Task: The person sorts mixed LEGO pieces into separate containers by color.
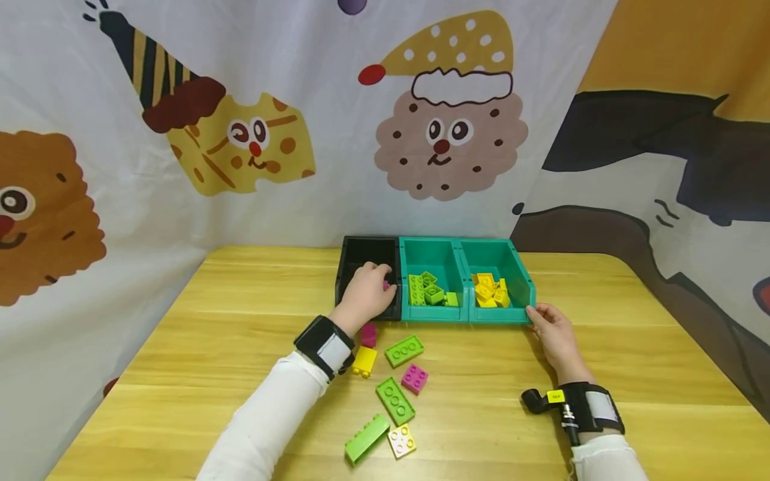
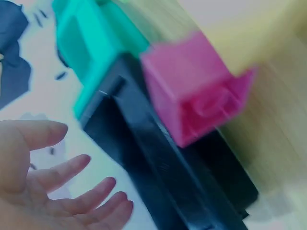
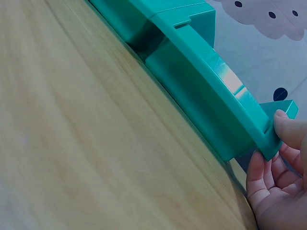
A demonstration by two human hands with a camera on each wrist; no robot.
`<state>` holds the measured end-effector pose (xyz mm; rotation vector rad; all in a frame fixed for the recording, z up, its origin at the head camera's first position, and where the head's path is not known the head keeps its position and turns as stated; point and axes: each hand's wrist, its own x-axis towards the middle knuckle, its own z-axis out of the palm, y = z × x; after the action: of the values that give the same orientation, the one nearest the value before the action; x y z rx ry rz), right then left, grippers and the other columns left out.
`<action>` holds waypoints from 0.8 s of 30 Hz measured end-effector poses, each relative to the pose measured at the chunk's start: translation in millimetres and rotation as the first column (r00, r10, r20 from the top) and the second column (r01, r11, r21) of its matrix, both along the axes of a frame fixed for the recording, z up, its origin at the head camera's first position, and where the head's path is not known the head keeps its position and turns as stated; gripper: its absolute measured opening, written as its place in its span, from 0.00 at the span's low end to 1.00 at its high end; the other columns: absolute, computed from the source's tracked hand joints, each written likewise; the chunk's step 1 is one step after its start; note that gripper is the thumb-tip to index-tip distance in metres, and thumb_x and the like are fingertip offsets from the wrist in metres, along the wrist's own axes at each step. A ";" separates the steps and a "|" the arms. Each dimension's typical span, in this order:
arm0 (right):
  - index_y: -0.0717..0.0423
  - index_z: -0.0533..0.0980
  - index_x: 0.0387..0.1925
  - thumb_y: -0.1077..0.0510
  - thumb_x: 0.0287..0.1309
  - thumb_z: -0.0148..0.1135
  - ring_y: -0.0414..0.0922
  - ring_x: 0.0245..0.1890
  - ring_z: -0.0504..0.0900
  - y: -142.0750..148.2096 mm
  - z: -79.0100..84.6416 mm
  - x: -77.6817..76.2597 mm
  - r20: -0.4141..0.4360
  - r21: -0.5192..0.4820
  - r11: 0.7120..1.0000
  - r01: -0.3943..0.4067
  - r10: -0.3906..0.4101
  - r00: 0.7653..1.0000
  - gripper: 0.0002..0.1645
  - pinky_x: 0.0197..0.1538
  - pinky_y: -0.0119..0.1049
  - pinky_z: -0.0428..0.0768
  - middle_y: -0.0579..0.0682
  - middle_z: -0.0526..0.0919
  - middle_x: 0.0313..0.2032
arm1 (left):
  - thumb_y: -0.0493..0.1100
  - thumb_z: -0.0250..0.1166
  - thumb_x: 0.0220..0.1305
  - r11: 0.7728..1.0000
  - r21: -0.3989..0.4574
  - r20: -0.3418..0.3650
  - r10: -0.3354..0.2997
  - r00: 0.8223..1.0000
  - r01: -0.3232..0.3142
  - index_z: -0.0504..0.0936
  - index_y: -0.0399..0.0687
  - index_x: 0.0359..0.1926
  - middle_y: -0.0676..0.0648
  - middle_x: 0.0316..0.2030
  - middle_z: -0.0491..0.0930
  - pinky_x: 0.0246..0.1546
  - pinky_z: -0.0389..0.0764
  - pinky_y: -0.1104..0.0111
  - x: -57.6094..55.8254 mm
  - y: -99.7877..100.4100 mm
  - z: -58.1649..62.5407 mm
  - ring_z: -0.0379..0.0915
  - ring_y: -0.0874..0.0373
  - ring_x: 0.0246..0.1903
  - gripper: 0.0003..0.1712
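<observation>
The left hand (image 1: 368, 290) is over the black bin (image 1: 369, 248), its grip spread — the left wrist view shows thumb and fingers apart with nothing between them. Beside its fingertips the head view shows a sliver of a magenta piece (image 1: 386, 286); the hand covers much of the bin's inside, so how many pieces lie there cannot be told. The right hand (image 1: 553, 332) pinches the front corner of the right turquoise bin (image 1: 496, 316), thumb on the rim and fingers beneath it; the right wrist view cuts this hand off at its right edge.

The three bins stand side by side on the worktop (image 1: 475, 401). Yellow bricks (image 1: 492, 291) lie heaped in the right one, and light green bricks (image 1: 432, 294) in the middle turquoise bin (image 1: 436, 312); the pieces overlap, so neither heap can be counted surely.

Loose pieces lie in front. A magenta brick (image 1: 369, 335) sits near the black bin's front; the left wrist view shows its hollow underside, blurred. Just beside it is a yellow brick (image 1: 364, 361). Farther right are a green brick (image 1: 404, 351) and a square magenta brick (image 1: 415, 379). Nearest the person lie a second green brick (image 1: 395, 401), a long green brick (image 1: 367, 439) and a pale yellow brick (image 1: 402, 441). Both white sleeves (image 1: 265, 414) run out of the head view — cut off by its lower edge.
</observation>
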<state>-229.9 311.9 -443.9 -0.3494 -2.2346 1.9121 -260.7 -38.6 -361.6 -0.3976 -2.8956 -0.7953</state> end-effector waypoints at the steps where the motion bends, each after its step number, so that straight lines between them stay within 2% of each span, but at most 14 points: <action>1: 0.48 0.71 0.38 0.50 0.64 0.56 0.32 0.32 0.71 0.6 0.6 -0.2 -0.008 -0.007 1.000 -0.003 0.002 1.000 0.07 0.37 0.21 0.73 0.34 0.71 0.29 | 0.45 0.61 0.64 1.000 -0.003 -0.005 -0.019 1.000 0.019 0.75 0.40 0.56 0.36 0.54 0.74 0.56 0.75 0.57 4.8 0.6 2.6 0.72 0.44 0.52 0.22; 6: 0.48 0.71 0.38 0.49 0.64 0.56 0.31 0.33 0.70 1.1 1.7 -0.4 -0.010 -0.004 1.000 0.002 -0.002 1.000 0.08 0.38 0.21 0.73 0.34 0.71 0.29 | 0.46 0.62 0.64 0.996 -0.015 -0.015 -0.092 0.996 0.092 0.77 0.41 0.54 0.39 0.50 0.77 0.50 0.78 0.59 24.3 1.1 9.8 0.75 0.50 0.44 0.20; 9: 0.49 0.71 0.38 0.50 0.64 0.56 0.31 0.33 0.70 0.2 0.7 -0.8 -0.005 -0.003 1.000 0.008 -0.008 1.000 0.08 0.38 0.21 0.73 0.34 0.72 0.29 | 0.47 0.64 0.62 0.992 -0.012 0.014 -0.129 0.992 0.129 0.77 0.41 0.54 0.40 0.49 0.78 0.49 0.78 0.59 35.6 0.1 12.7 0.75 0.50 0.43 0.21; 16: 0.53 0.71 0.40 0.49 0.63 0.57 0.31 0.33 0.70 -1.2 0.6 0.4 -0.007 -0.009 1.000 -0.004 0.004 1.000 0.12 0.39 0.21 0.74 0.34 0.72 0.30 | 0.55 0.72 0.51 0.972 -0.039 0.096 -0.227 0.969 0.231 0.77 0.45 0.55 0.43 0.54 0.77 0.56 0.74 0.58 61.8 -0.7 18.9 0.72 0.48 0.55 0.33; 19: 0.50 0.72 0.38 0.50 0.63 0.57 0.31 0.33 0.71 -1.0 -0.2 -0.1 -0.022 -0.034 0.999 -0.005 0.004 1.000 0.08 0.39 0.20 0.74 0.35 0.72 0.30 | 0.56 0.72 0.50 0.961 -0.050 0.117 -0.265 0.957 0.272 0.76 0.46 0.57 0.44 0.55 0.76 0.56 0.74 0.59 73.7 -1.8 19.0 0.72 0.49 0.55 0.36; 24: 0.46 0.72 0.35 0.52 0.62 0.58 0.31 0.32 0.71 -0.1 -2.0 -0.5 -0.044 -0.071 0.997 -0.007 0.004 0.999 0.05 0.38 0.20 0.74 0.34 0.73 0.29 | 0.57 0.72 0.50 0.952 -0.037 0.166 -0.293 0.942 0.303 0.69 0.49 0.64 0.44 0.60 0.72 0.57 0.73 0.57 87.9 -0.6 12.3 0.69 0.48 0.58 0.42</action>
<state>-230.5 311.7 -445.9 -0.3082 -2.1463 1.9862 -172.7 -39.2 -349.3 -0.8329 -3.0561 -0.8114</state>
